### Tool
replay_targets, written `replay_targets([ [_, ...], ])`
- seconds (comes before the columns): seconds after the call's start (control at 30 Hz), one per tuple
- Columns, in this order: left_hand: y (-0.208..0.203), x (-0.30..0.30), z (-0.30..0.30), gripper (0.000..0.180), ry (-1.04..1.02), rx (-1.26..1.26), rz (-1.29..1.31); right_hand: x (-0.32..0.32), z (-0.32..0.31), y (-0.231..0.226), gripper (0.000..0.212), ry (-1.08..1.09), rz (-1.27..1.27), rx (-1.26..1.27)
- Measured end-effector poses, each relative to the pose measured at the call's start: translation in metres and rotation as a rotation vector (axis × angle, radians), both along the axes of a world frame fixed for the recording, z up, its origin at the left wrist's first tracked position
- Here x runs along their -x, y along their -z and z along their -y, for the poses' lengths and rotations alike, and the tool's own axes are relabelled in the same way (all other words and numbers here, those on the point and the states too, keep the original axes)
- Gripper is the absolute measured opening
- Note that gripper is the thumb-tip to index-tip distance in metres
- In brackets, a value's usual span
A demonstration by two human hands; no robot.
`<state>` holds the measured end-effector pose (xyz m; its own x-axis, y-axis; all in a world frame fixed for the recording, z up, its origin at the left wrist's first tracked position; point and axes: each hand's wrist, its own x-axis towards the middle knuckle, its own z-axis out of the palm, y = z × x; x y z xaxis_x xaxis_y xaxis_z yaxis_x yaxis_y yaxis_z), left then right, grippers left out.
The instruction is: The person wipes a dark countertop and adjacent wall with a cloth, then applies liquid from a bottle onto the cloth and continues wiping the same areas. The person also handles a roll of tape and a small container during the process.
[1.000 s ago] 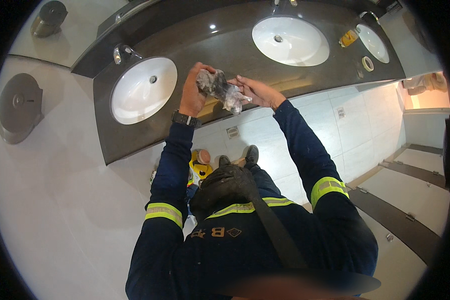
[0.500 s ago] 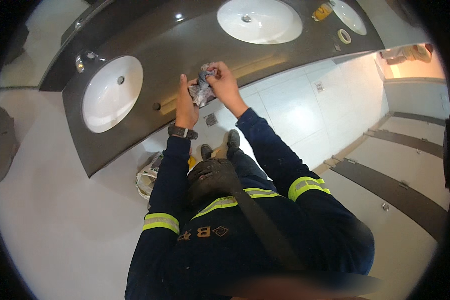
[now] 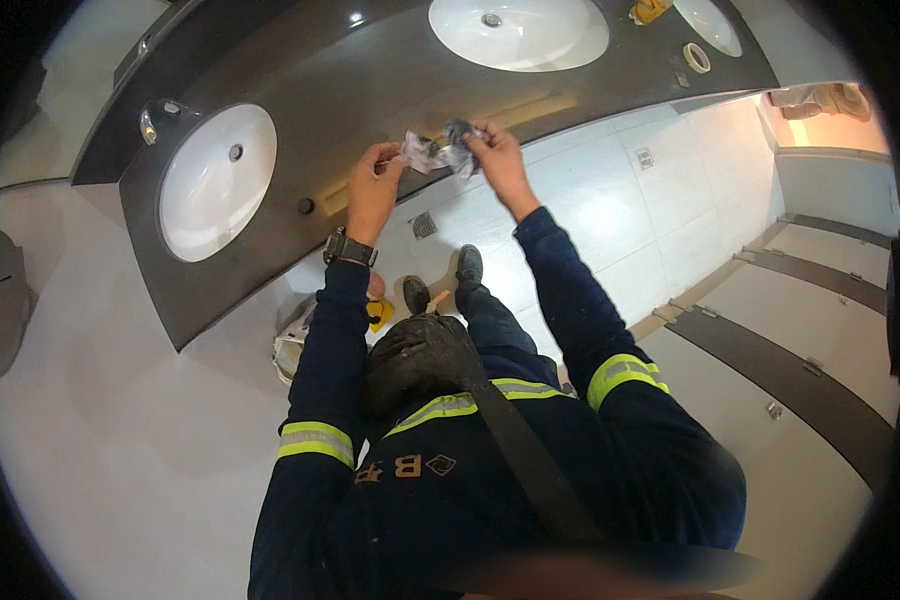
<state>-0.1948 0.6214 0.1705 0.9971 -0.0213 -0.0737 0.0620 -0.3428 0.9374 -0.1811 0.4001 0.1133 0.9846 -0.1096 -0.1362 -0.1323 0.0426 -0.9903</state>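
A crumpled, thin grey-and-white sheet (image 3: 459,155), like a plastic wrapper or rag, is stretched between my hands above the counter's front edge. Its whitish end lies at the fingertips of my left hand (image 3: 372,195), which pinches it with bent fingers. At the other end, my right hand (image 3: 500,168) grips the darker grey bunched part between thumb and fingers. Whether anything is wrapped inside cannot be made out. Below them runs the dark countertop (image 3: 370,95), with a small round black piece (image 3: 305,206) on it left of my left hand.
White basins are set into the counter: one at the left (image 3: 198,215), one at the top (image 3: 550,45). A tape roll (image 3: 697,58) and a yellow container (image 3: 648,10) sit at the far right. Beside my feet stand a white bag (image 3: 288,350) and something yellow (image 3: 380,314).
My hands have moved apart, the right one to the right and the left slightly left. The crumpled sheet, bunched up between them before, is now spread out sideways.
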Motion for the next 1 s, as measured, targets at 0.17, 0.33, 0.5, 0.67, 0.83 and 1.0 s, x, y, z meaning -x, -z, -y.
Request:
replay_targets([
  [0.17, 0.03, -0.002, 0.0, 0.031, -0.012, -0.195, 0.067, -0.031, 0.022, -0.01, 0.024, -0.03, -0.017, -0.039],
  [0.33, 0.054, -0.01, 0.024, 0.037, -0.132, 0.381, -0.393, -0.022, -0.014, -0.045, 0.025, -0.09, -0.036, -0.258],
  [0.5, 0.002, 0.005, 0.046, 0.034, -0.23, 1.306, -0.564, -0.002, -0.02, -0.098, 0.037, -0.181, 0.0, 0.331],
  [0.67, 0.009, 0.004, 0.041, 0.024, -0.07, 1.115, -0.281, 0.003, -0.013, -0.07, 0.04, -0.114, -0.163, -0.055],
  [0.83, -0.002, 0.0, 0.037, 0.032, -0.013, 0.795, -0.286, 0.022, -0.002, -0.066, 0.024, -0.223, -0.377, -0.644],
  [1.0, -0.004, 0.024, 0.011, 0.045, -0.041, 0.272, -0.197, 0.002, 0.067, -0.017, 0.009, 0.06, -0.147, -0.287],
])
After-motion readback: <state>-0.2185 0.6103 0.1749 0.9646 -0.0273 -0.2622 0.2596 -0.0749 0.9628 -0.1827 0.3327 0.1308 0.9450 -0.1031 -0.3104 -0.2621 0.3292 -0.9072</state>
